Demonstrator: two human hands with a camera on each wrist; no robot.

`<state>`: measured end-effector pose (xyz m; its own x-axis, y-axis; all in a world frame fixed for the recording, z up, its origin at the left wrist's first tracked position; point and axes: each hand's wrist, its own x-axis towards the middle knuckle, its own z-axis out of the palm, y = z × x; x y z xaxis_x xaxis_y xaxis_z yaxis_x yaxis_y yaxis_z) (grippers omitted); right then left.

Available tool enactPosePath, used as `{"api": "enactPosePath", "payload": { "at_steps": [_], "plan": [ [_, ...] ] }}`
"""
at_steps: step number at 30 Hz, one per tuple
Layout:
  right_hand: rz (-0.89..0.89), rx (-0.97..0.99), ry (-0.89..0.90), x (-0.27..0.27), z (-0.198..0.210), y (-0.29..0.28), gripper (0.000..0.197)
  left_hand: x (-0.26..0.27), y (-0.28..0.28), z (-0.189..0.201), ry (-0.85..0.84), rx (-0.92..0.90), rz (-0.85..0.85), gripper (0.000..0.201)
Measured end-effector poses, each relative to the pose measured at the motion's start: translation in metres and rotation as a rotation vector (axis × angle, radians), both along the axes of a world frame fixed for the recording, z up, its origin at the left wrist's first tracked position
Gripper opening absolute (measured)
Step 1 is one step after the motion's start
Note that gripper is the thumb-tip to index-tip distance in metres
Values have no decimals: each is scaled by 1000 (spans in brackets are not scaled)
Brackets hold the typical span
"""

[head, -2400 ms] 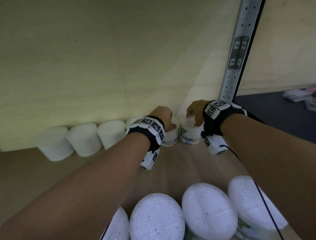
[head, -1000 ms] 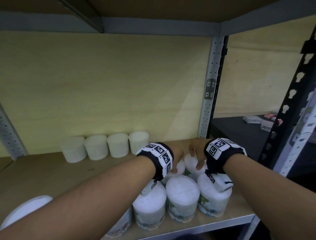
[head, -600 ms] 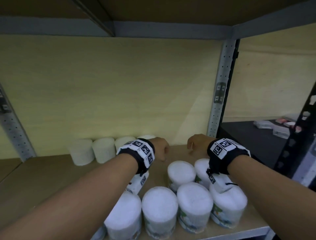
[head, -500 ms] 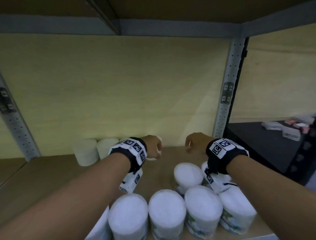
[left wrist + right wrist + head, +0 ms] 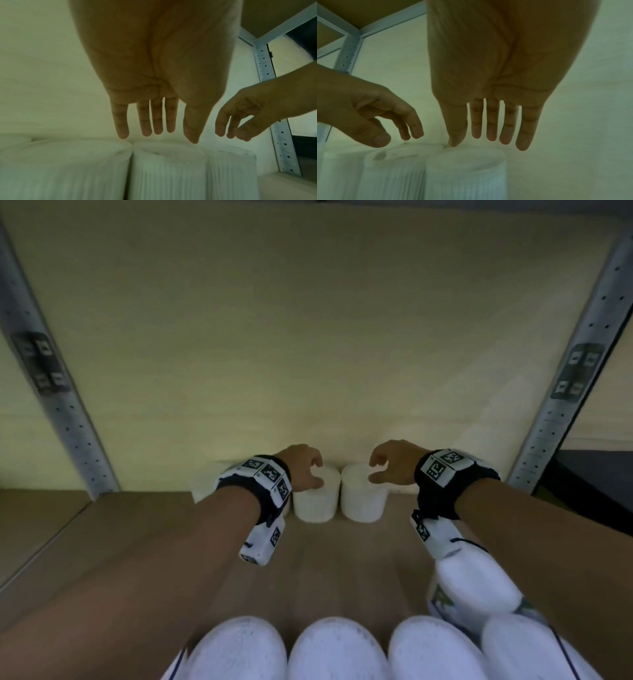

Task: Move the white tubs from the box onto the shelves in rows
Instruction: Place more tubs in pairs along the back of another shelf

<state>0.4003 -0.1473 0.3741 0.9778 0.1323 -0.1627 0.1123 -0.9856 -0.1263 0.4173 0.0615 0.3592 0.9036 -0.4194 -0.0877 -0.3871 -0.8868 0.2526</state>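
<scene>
Two white tubs, ribbed-walled cylinders with flat round lids, stand upright, axes vertical, side by side at the back of the wooden shelf (image 5: 342,559) against the pale panel. Left hand (image 5: 301,469) hovers over the left tub (image 5: 315,498), right hand (image 5: 394,462) over the right tub (image 5: 363,498). Both grips slack, fingers pointing down, holding nothing. More tubs (image 5: 337,648) line the front edge.

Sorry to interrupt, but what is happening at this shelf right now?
A person is stocking white tubs on the shelf. Both hands are open over the back row: the left hand above one tub, the right hand above the next tub. Neither is gripped. More tubs stand at the front.
</scene>
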Motion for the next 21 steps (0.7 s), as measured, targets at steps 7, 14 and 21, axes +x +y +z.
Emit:
{"api": "enactPosePath", "payload": {
  "at_steps": [7, 14, 21],
  "plan": [
    [29, -133, 47, 24, -16, 16, 57, 18, 4, -19, -4, -7, -10, 49],
    [53, -182, 34, 27, -17, 17, 53, 19, 5, -23, -13, -45, -24, 47],
    [112, -172, 66, 24, -12, 18, 50, 18, 5, -24, -23, -47, -24, 46]
  ]
}}
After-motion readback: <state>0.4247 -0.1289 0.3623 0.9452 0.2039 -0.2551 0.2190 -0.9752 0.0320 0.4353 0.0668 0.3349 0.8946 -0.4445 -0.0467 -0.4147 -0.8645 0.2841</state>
